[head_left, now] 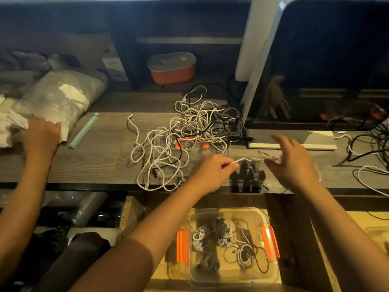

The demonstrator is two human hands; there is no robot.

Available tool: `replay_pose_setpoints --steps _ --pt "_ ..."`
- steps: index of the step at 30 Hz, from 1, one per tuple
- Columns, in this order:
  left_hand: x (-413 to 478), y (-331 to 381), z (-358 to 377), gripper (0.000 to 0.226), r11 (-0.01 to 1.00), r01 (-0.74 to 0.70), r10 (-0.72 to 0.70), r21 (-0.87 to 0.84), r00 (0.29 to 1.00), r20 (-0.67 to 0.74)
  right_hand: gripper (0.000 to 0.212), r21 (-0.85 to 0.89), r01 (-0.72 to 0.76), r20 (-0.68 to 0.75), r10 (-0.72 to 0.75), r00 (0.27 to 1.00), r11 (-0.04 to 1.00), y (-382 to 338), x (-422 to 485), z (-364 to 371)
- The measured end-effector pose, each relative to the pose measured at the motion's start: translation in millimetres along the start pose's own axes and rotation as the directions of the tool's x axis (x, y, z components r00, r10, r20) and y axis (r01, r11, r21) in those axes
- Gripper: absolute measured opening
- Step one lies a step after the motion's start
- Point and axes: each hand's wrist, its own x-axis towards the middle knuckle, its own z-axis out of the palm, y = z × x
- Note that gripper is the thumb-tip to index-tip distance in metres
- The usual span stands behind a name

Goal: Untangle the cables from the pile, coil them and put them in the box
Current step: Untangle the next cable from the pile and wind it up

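A white cable drawn out between two hands, the tangle just beside them.

The left hand (212, 171) pinches one end of the white cable (242, 160) between thumb and fingertip, the other fingers curled in. The right hand (294, 159) is spread wide over the far stretch, too blurred to tell whether it grips. The pile (189, 131) lies on the desk (94, 165), just left of the hands. The box (267, 220) sits below the desk edge with coils already inside. The best approach, I'd say, is to hold that pinched end steady, trace the strand back into the pile, and lift loops over rather than tug, because pulling would tighten the knots. Another arm (40, 135) at far left rests on a plastic bag (63, 98); whose, I cannot tell.
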Motion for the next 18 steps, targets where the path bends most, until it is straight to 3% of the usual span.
replay_pose_setpoints --steps 3,6,8,12,16,18 --pt "2 7 -1 0.032 0.996 -0.043 0.046 0.075 0.998 -0.047 0.073 -0.193 0.204 0.134 -0.18 0.974 0.96 -16 -9 3" --pt "0 16 -5 0.031 0.991 -0.103 0.107 0.084 0.993 -0.051 0.038 -0.152 0.283 0.119 -0.267 0.956 0.947 -30 -12 15" --pt "-3 20 -11 0.025 0.988 -0.082 0.087 0.134 0.996 -0.034 0.02 -0.099 0.275 0.043 -0.272 0.961 0.956 -28 -13 17" --pt "-11 11 -31 0.023 0.858 -0.04 0.056 0.513 0.998 -0.016 0.024 -0.079 0.202 -0.106 -0.209 0.972 0.976 -16 -11 12" --pt "-16 5 -40 0.029 0.866 -0.009 -0.006 0.5 1.0 0.028 0.023 -0.155 0.13 0.021 -0.128 0.992 0.979 -15 -12 6" --pt "-15 8 -37 0.029 0.877 -0.012 -0.005 0.48 0.999 0.035 0.044 -0.137 0.142 0.129 -0.124 0.984 0.98 -27 -17 6"
